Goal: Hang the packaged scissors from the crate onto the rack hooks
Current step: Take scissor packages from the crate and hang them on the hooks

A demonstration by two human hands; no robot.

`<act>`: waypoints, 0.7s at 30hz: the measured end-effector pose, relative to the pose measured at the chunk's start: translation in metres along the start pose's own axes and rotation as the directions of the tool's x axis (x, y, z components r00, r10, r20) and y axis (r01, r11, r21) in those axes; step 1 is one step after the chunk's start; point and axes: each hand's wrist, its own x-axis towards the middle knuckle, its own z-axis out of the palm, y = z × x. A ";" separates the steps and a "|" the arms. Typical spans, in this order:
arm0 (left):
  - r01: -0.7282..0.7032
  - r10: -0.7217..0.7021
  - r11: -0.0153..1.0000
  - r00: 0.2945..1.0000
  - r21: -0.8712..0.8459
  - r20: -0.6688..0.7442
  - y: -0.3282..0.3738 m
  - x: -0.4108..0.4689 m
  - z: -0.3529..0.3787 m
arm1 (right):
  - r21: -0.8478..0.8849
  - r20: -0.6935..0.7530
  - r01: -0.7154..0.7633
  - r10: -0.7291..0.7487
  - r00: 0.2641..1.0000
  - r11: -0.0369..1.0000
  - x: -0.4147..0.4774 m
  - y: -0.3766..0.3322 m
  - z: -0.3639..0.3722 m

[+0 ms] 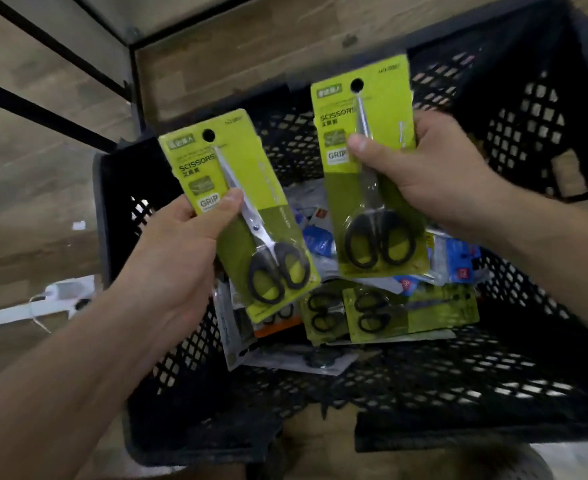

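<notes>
Two green-carded packs of black-handled scissors are held above a black lattice crate (534, 140). My left hand (178, 251) grips the left scissors pack (251, 188) by its left edge, thumb across the front. My right hand (434, 174) grips the right scissors pack (382, 216) at mid-height, thumb over the blades. Each card has a round hang hole at its top. More green scissors packs (413, 313) lie flat on the crate's bottom. No rack hook is in view.
Blue and white packaged goods (458, 261) and a grey pack (285, 358) lie mixed in the crate. Black metal frame bars (43, 116) cross the wood-look floor at upper left. A white object (60, 292) with a cord lies on the floor left of the crate.
</notes>
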 end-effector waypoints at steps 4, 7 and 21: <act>0.083 -0.081 0.990 0.996 -0.112 0.025 0.005 -0.019 0.003 | -0.022 -0.118 -0.113 0.109 0.987 0.993 -0.030 -0.007 0.007; 0.094 -0.092 0.982 0.996 -0.165 0.018 0.020 -0.037 0.009 | -0.073 -0.197 -0.160 0.143 0.970 0.984 -0.054 -0.037 0.011; -0.001 0.026 0.965 0.995 -0.261 0.094 0.354 -0.291 -0.098 | -0.027 -0.357 -0.526 0.483 0.800 0.850 -0.223 -0.503 0.043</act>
